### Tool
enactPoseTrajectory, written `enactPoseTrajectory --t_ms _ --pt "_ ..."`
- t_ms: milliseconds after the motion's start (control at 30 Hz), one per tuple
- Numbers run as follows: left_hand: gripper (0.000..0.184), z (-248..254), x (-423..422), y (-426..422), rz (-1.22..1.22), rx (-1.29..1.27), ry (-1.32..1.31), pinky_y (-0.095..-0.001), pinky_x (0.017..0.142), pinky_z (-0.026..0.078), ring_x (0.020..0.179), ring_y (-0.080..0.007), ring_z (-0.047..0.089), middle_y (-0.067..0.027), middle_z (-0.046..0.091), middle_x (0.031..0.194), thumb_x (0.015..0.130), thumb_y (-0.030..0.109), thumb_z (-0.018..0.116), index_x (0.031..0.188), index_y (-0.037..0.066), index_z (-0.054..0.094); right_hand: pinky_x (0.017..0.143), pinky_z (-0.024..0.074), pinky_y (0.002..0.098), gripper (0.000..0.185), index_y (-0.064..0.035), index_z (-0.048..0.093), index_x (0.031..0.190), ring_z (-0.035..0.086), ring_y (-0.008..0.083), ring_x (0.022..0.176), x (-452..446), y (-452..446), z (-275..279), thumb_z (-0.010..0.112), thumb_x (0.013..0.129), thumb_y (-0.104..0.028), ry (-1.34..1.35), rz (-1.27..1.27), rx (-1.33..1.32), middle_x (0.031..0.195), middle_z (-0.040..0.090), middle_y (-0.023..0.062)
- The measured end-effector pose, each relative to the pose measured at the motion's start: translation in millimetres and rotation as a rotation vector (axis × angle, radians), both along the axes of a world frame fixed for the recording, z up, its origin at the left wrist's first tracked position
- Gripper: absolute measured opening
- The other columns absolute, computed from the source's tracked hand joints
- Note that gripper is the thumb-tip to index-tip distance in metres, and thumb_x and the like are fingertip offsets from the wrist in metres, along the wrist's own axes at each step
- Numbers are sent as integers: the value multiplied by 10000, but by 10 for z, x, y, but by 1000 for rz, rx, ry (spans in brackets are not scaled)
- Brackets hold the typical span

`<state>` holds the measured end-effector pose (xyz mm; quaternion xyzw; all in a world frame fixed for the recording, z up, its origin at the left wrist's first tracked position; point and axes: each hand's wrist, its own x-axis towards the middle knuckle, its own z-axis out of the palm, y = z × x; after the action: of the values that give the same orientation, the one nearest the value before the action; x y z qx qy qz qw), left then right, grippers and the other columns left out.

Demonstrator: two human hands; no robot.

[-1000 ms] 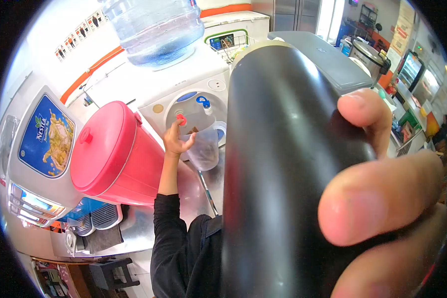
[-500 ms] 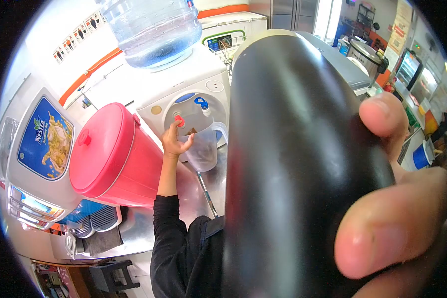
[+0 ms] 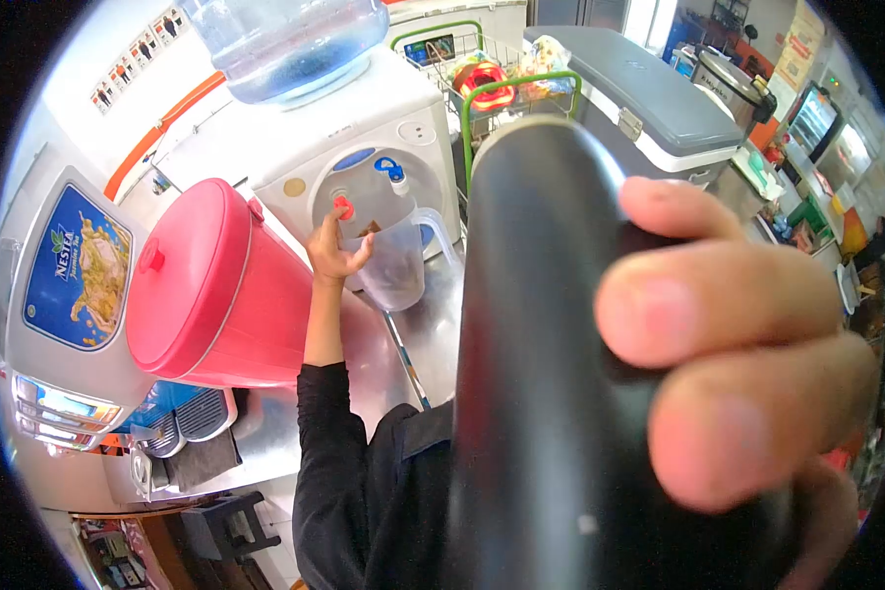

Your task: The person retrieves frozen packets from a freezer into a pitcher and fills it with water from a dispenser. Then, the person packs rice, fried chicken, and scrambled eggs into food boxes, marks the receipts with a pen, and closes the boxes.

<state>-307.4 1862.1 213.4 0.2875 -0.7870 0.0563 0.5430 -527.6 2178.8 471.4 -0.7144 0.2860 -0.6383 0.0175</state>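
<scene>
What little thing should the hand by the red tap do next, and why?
Probably the left hand should press the red tap gently: it reaches right up to it, and the clear pitcher stands below. I can't tell whether it's already pressing.

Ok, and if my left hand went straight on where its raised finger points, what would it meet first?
Most likely the red tap on the water dispenser. Your left hand overlaps it at the fingertip and may be touching; depth is unclear.
</scene>
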Motion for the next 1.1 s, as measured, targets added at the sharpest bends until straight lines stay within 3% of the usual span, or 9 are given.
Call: enactPoseTrajectory --t_ms 67,167,467,533,667,867,967,1067,1100 --pt "500 3 -17 2 -17 -5 16 -267 436 342 446 -132 404 -27 419 533 609 305 781 998 41 612 860 448 597 291 -206 527 1079 567 339 893 -20 -43 -21 415 914 -417 7 -1 44 1009 546 156" --pt "493 -8 -13 -2 -11 -25 26 -272 433 333 444 -143 406 -32 421 538 602 303 783 991 48 617 857 464 535 364 -156 499 1129 583 309 908 -125 -149 -179 528 822 -350 -25 6 45 1030 565 149" --pt "491 -56 -27 -26 6 37 58 -282 431 330 448 -138 402 -28 437 555 593 307 792 977 52 623 848 514 347 872 -5 416 1279 628 219 954 -903 -543 -1071 868 546 -147 -231 -66 228 1091 622 131" --pt "487 -47 -37 -41 9 1 61 -280 431 337 447 -133 408 -24 435 550 600 323 787 972 54 624 897 475 340 855 -7 401 1290 592 221 1002 -1206 -657 -1570 861 577 -117 -229 -262 491 1127 576 146" --pt "477 -105 14 -84 31 -42 22 -274 426 342 440 -125 413 -16 415 533 610 347 776 961 62 626 876 475 314 834 -39 460 1212 600 196 1002 -1726 -986 -2761 898 523 -212 -175 -620 698 1103 608 113" --pt "490 -135 32 -62 -2 55 49 -244 440 300 472 -106 358 -6 358 544 614 305 782 994 42 617 923 439 358 880 -40 444 1224 551 242 1074 -1895 -1143 -3525 910 513 -267 -208 -834 678 1159 562 127" --pt "491 -120 27 -70 13 34 45 -249 440 300 470 -109 359 -3 355 543 613 311 778 996 50 617 987 382 373 953 -7 412 1267 507 281 1122 -1973 -1150 -3693 909 515 -313 -258 -770 636 1215 513 169" --pt "487 -93 19 -57 22 26 58 -274 434 324 442 -131 381 -12 361 518 587 341 783 958 69 623 995 366 374 972 -2 396 1287 519 285 1074 -1736 -1098 -3441 895 535 -362 -16 -1268 523 1212 505 172" --pt "485 -78 14 -53 27 26 68 -286 432 337 428 -142 393 -17 365 506 575 356 787 939 77 625 961 374 380 830 23 441 1247 529 295 1016 -1491 -1115 -3203 849 628 -351 -59 -1319 358 1160 542 153"
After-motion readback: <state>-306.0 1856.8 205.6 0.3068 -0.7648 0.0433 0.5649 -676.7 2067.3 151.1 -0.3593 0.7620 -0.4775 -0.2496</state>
